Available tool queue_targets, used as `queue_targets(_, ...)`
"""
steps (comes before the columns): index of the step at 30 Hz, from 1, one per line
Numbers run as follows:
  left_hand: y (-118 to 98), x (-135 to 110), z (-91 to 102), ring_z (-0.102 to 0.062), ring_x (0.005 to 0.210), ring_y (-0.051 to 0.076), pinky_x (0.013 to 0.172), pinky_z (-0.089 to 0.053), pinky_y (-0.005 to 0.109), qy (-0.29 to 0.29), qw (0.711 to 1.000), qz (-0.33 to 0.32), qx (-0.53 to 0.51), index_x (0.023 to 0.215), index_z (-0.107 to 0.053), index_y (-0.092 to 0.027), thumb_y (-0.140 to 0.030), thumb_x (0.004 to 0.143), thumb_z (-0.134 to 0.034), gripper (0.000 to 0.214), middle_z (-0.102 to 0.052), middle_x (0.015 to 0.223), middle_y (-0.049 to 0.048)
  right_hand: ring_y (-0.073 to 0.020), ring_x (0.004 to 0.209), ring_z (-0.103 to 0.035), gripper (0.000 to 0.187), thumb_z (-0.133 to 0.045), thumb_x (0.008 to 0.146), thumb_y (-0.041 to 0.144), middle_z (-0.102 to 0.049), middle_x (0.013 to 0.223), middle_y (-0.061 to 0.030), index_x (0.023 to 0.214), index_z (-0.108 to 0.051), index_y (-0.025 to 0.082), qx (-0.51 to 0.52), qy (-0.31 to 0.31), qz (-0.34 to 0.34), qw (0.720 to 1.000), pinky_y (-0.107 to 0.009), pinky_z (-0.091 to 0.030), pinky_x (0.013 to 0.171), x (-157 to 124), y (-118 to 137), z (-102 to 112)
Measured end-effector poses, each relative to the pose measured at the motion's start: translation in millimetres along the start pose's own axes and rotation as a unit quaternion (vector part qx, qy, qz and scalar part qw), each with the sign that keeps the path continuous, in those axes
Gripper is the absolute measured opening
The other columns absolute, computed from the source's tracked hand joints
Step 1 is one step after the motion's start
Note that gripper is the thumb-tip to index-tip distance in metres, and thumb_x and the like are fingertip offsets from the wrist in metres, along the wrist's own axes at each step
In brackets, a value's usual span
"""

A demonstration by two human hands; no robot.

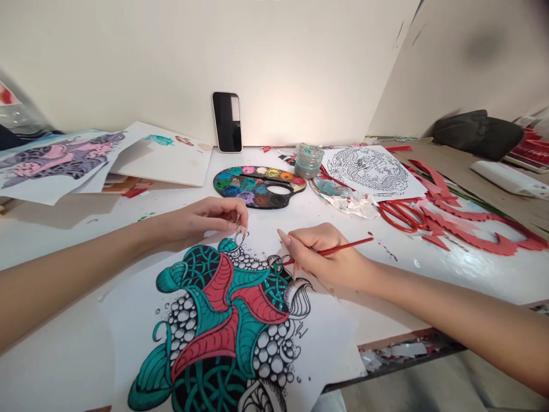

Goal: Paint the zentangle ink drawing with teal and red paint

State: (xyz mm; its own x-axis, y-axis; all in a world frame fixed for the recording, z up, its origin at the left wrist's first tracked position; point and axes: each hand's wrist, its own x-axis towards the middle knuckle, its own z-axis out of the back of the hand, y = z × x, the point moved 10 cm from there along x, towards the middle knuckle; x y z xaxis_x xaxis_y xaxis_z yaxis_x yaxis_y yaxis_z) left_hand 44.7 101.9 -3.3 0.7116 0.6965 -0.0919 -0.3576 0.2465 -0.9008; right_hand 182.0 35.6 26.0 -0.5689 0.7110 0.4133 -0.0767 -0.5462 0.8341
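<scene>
A red-handled paintbrush (338,249) is gripped by the right hand (321,254), its tip set on the teal-and-red ink drawing (223,337) lying at six o'clock on the tabletop (386,297). The left hand (206,220) is held curled at the drawing's upper edge, nothing visibly grasped.

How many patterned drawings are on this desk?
3: the teal-and-red drawing at front centre, the dragon line drawing at right, the pink-and-black drawing at left. Others may be hidden.

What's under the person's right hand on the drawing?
The right hand holds a red paintbrush above the teal, red and black ink drawing on white paper. Black-and-teal patterning shows beside the fingers; whatever lies directly beneath the palm is covered.
</scene>
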Motion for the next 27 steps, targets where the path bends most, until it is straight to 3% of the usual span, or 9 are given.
queue_targets(11,1.9,1.3,-0.5,-0.050,0.083,0.015,0.070,-0.038,0.026,-0.002,1.000,0.002,-0.012,0.090,-0.067,-0.021,-0.028,0.092,-0.061,0.009,-0.055,0.090,0.0021,-0.0013,0.048,-0.035,0.044,-0.058,0.099,0.015,-0.048,0.051,0.0061,0.058,-0.045,0.014,-0.004,-0.015,0.018,1.000,-0.014,-0.029,0.044,1.3,3.9,5.3)
queue_targets(17,0.8,1.1,-0.1,-0.050,0.083,0.015,0.070,-0.037,0.027,0.001,1.000,-0.006,-0.011,0.090,-0.067,-0.021,-0.027,0.092,-0.060,0.009,-0.055,0.090,0.0022,-0.0006,0.048,-0.040,0.042,-0.056,0.099,0.011,-0.054,0.052,0.0047,0.058,-0.046,0.014,0.009,0.002,0.016,1.000,-0.013,-0.030,0.045,0.7,2.7,2.0)
queue_targets(27,2.4,0.1,-0.6,-0.050,0.084,0.015,0.071,-0.037,0.027,0.003,1.000,-0.003,-0.014,0.091,-0.067,-0.021,-0.027,0.093,-0.060,0.009,-0.055,0.091,0.0023,-0.0008,0.048,-0.037,0.043,-0.057,0.098,0.009,-0.050,0.052,0.0056,0.058,-0.043,0.015,0.001,-0.001,0.019,1.000,-0.013,-0.029,0.045,-0.3,3.3,2.4)
